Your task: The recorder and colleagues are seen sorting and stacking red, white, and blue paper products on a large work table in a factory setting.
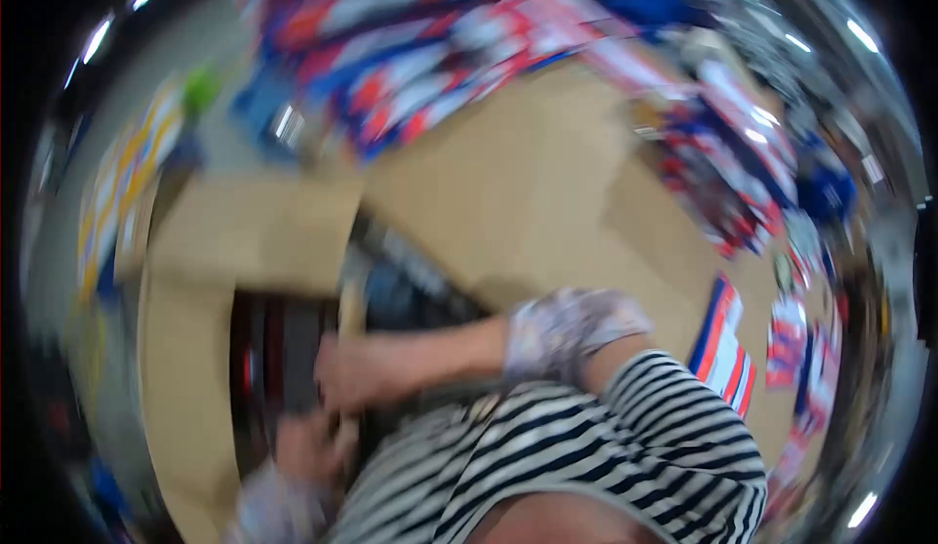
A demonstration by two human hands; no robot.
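Observation:
An open cardboard box [186, 378] stands at the left, with dark and reddish items [278, 339] inside that are too blurred to name. My right hand [362, 368] reaches across to the box opening, its fingers curled but smeared by motion. Just below it, at the near side of the opening, is my left hand [313, 446], also blurred. The two hands are close together. Whether either one holds anything I cannot make out. Patterned sleeve cuffs [576, 334] cover my forearms.
A brown table [528, 183] extends to the right of the box. Stacks of red, white and blue packages [391, 56] lie at its far side, more packages [723, 173] at the right. One striped package [725, 349] lies near my right elbow. A yellow-striped box [127, 183] is far left.

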